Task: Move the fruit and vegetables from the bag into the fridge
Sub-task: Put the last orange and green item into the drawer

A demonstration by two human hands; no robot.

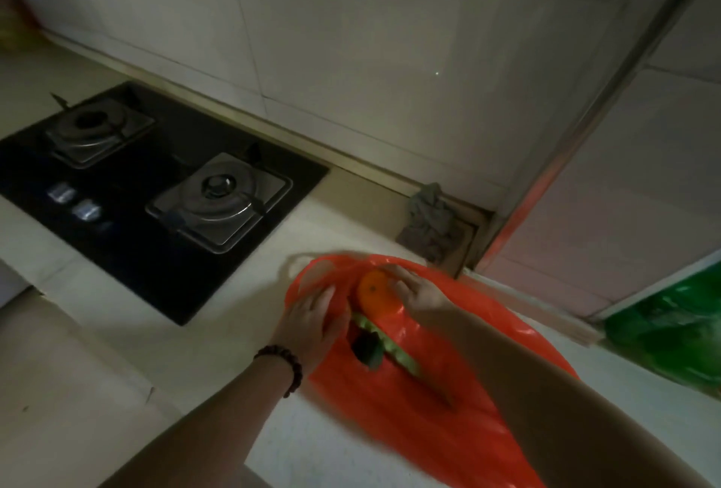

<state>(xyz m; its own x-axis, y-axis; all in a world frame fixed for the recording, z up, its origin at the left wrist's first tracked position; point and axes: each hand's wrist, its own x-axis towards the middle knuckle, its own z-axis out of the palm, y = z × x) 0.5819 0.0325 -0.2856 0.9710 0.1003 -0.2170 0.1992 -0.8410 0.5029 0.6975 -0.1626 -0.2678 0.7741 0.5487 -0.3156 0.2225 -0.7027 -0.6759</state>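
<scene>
A: Head view, status of containers?

B: One red bag (441,401) lies flat on the counter (218,331), mouth open toward the far wall. Contents visible through the mouth: an orange (375,291) at the far end, a row of pale green produce (386,343) just nearer than it, and a dark green item (368,351) against that row. Type of the green items cannot be told; the picture is blurred there.

A: Right hand?

B: The right hand (419,292) is inside the bag mouth. Fingers are spread and curved around the right side of the orange, touching it. Whether the orange is lifted or resting on the bag cannot be told.

A: Left hand?

B: The left hand (312,322) lies on the left edge of the bag mouth, fingers pressing or pinching the plastic. It contacts only the bag. A bead bracelet (285,364) is on that wrist.

A: Orange position relative to both hands?

B: Between them: against the right hand's fingers, just right of the left hand's fingertips, separated from those by a fold of plastic. The green produce lies nearer than both sets of fingertips, beneath the gap between the hands.

A: Surroundings?

B: A two-burner hob (148,191) sits well to the left of the left hand. A grey cloth (431,222) lies beyond the right hand, in the corner. A green bag (679,327) is well to the right.
</scene>
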